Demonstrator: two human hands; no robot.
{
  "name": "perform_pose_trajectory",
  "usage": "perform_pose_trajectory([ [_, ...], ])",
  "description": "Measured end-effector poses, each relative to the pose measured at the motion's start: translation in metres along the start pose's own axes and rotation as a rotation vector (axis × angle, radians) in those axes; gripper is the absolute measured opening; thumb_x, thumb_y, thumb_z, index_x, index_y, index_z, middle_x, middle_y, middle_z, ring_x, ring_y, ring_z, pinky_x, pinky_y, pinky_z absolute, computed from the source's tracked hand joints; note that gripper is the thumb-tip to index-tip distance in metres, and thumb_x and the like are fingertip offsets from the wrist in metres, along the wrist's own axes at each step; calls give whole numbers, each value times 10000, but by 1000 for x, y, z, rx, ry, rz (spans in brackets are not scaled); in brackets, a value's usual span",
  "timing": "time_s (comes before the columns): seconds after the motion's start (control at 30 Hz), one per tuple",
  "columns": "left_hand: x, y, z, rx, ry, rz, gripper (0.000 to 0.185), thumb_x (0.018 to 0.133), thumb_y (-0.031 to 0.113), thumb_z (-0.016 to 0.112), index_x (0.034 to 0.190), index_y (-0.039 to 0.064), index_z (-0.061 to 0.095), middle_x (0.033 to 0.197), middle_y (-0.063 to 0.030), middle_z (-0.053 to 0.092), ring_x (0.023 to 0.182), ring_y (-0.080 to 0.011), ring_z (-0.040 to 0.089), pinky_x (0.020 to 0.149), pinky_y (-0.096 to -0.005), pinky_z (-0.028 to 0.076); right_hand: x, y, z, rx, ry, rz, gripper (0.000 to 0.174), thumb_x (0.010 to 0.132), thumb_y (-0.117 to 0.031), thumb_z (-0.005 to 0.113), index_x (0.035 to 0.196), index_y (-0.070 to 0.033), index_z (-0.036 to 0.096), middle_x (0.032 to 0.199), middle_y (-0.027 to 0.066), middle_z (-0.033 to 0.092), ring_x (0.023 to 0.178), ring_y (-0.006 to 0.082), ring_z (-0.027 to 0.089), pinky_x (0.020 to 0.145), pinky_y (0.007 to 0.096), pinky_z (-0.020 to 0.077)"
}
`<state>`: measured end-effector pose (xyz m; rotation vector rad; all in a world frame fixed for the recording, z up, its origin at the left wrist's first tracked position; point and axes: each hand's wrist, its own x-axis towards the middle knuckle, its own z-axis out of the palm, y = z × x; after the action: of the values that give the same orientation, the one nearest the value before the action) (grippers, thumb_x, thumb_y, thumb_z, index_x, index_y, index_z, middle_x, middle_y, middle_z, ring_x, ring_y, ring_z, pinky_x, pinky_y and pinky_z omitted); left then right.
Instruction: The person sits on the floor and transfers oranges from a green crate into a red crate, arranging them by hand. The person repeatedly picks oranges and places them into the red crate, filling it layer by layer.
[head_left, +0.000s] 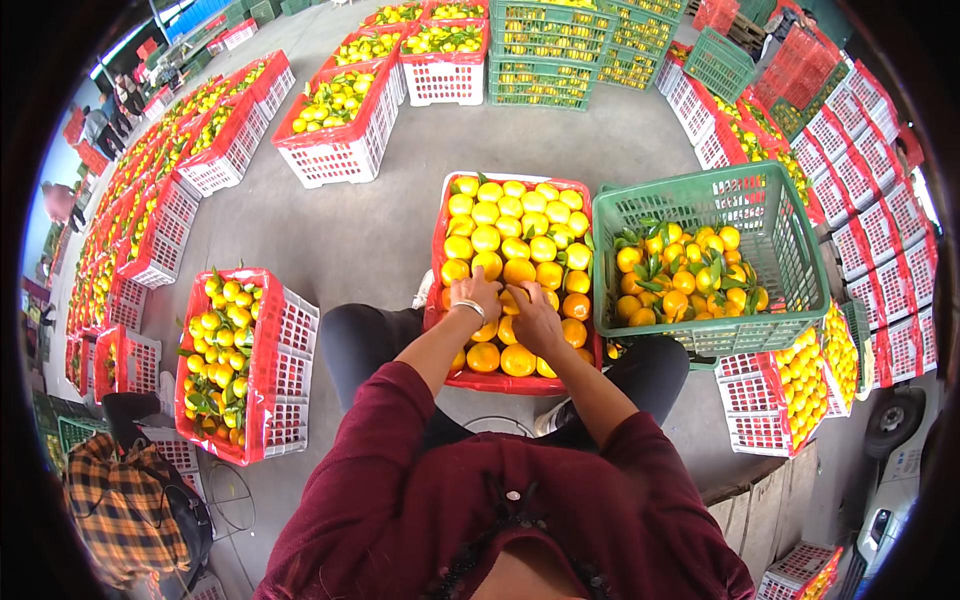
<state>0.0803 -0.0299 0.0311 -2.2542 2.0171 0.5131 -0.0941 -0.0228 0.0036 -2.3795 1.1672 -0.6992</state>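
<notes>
Between my knees stands a plastic crate lined with red film (495, 384), its top layer made of rows of orange citrus fruits (518, 360). My left hand (478, 296), with a bracelet at the wrist, rests on fruits near the middle of the layer. Close beside it, my right hand (531, 311) has its fingers bent over an orange fruit; whether it grips the fruit cannot be told. The fingertips of both hands nearly meet. Against the crate's right side is a larger green plastic crate (705, 337), partly filled with loose citrus fruits with leaves (684, 282).
A red-lined white crate (289, 375) of leafy fruit stands at left. More filled crates (337, 161) line the far floor, with stacked green crates (544, 82) behind. A person in a plaid top (124, 510) is at lower left. A vehicle wheel (895, 421) shows at right.
</notes>
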Motion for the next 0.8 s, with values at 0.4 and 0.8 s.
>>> perform_pose_trajectory([
  [0.4,9,-18,2,-164,-42,0,482,794,401,740,1260,305,667,1344,-195,516,1151,-419,655,975,-527,538,5,-9,6,-50,-43,75,734,769,-315,788,1428,-81,565,1467,111,454,1209,400,570,1006,489,519],
  [0.8,-5,-41,13,-214,57,207,375,923,306,680,1298,329,683,1240,-181,508,1042,-380,670,927,-479,568,15,7,2,118,-10,-40,845,783,-151,718,1561,-107,392,1579,116,432,1289,409,565,1005,494,523],
])
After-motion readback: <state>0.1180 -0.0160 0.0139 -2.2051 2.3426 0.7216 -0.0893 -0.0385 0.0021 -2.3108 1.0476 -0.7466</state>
